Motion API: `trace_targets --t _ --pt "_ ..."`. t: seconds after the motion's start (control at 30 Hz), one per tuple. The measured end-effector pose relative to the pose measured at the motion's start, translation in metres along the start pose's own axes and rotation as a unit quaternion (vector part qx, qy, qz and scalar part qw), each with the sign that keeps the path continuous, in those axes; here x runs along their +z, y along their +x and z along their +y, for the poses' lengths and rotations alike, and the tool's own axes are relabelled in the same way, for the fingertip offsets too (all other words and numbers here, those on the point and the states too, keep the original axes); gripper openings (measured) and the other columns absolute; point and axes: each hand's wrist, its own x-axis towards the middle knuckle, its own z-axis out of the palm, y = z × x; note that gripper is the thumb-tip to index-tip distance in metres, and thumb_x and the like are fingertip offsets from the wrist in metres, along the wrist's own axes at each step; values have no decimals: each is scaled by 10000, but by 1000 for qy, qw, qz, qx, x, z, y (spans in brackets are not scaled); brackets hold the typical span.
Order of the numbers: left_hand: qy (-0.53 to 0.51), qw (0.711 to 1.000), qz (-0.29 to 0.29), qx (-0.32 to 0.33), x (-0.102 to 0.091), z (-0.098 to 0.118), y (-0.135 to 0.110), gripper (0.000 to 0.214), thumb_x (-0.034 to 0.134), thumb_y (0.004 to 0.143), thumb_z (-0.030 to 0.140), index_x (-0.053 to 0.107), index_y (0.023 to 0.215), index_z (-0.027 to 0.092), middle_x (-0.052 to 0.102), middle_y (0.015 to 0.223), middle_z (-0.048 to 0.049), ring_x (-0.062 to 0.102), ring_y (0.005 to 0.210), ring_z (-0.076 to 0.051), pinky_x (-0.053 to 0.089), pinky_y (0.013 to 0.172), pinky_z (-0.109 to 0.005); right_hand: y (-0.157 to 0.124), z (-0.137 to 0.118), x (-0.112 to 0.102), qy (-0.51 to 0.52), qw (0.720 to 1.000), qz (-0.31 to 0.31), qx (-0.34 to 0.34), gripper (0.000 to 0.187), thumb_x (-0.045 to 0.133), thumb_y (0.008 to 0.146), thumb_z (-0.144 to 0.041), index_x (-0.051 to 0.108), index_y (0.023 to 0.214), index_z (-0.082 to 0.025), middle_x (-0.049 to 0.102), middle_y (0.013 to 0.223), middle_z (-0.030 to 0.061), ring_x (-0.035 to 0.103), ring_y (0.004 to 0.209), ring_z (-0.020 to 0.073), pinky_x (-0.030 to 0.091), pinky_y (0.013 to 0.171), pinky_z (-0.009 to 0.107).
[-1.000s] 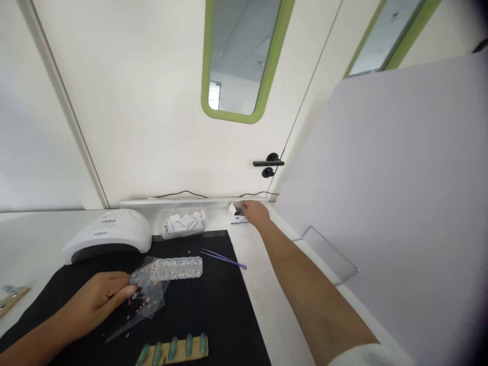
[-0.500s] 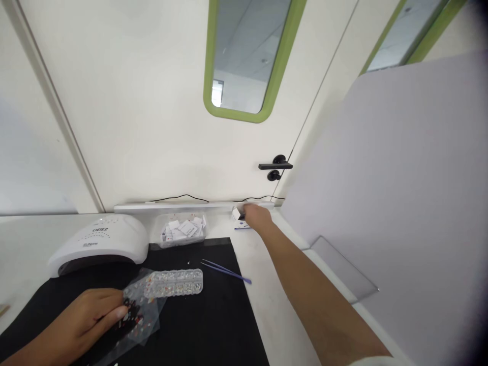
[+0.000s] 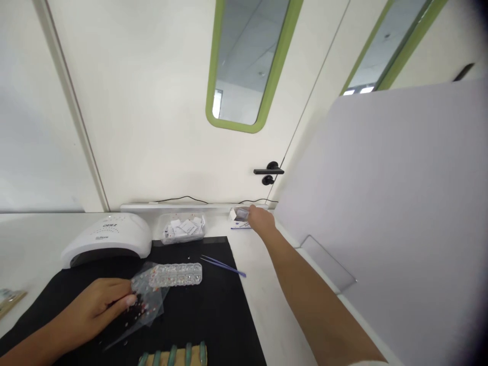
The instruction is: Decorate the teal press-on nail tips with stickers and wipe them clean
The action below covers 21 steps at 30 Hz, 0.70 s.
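Observation:
My right hand (image 3: 261, 219) reaches to the far edge of the white table, its fingers closed around a small white box (image 3: 237, 214) that sits on a slip of paper. My left hand (image 3: 99, 305) lies on the black mat (image 3: 213, 315) and pinches a clear plastic bag (image 3: 147, 300) with small coloured beads in it. A clear compartment box of gems (image 3: 176, 273) lies just right of that bag. Purple tweezers (image 3: 223, 265) rest on the mat between my two hands.
A white nail lamp (image 3: 109, 238) stands at the back left, with a clear tub of white packets (image 3: 183, 227) beside it. A strip of green nail tips (image 3: 175, 355) lies at the mat's near edge. A grey partition (image 3: 400, 213) walls off the right side.
My right hand has stayed at the small white box. My left hand has kept its pinch on the bag. The view has shifted slightly, bringing the nail-tip strip back in sight.

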Motion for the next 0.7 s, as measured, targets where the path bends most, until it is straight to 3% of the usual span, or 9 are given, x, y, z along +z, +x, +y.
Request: trace_targets --t 0.33,0.57,0.7 --pt "-27 999 -10 -13 -7 8 -4 377 413 996 351 452 668 168 480 641 21 508 570 -112 323 564 -239 -8 -3 7 31 999 -27 -3 289 566 956 -353 598 1164 -156 618 1159 89 623 1003 207 544 863 416" --pt "-22 998 -44 -30 -3 1 -4 368 402 1001 357 477 693 169 502 661 13 522 599 -121 325 584 -247 3 -5 8 39 998 -26 -35 316 572 952 -358 586 1195 -156 608 1187 94 613 1042 223 533 889 440" --pt "-11 999 -29 -15 -3 -1 -1 374 412 996 340 472 668 171 501 629 21 517 557 -110 325 547 -235 12 -4 11 23 998 -31 -43 300 572 952 -355 596 1172 -154 614 1169 90 617 1027 217 536 879 431"
